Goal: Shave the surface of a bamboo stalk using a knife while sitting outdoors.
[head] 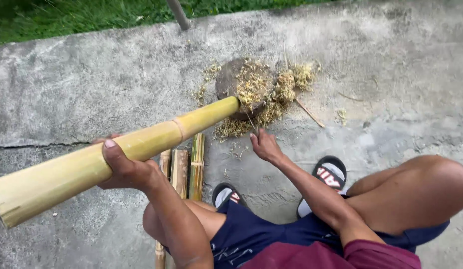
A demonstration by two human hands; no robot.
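My left hand (123,167) grips a thick yellow-green bamboo pole (72,169) near its middle. The pole slants from the lower left up to a round wooden block (229,82), where its far end rests. My right hand (264,145) reaches toward the ground just below the block, fingers pinched around a thin sliver or thin tool I cannot make out. Pale bamboo shavings (271,94) are heaped on and around the block.
Several split bamboo strips (184,167) lie on the concrete under the pole, beside my knees. My feet in black sandals (331,172) rest on the ground. A thin stick (310,113) lies right of the block. Grass (67,17) borders the slab at the top.
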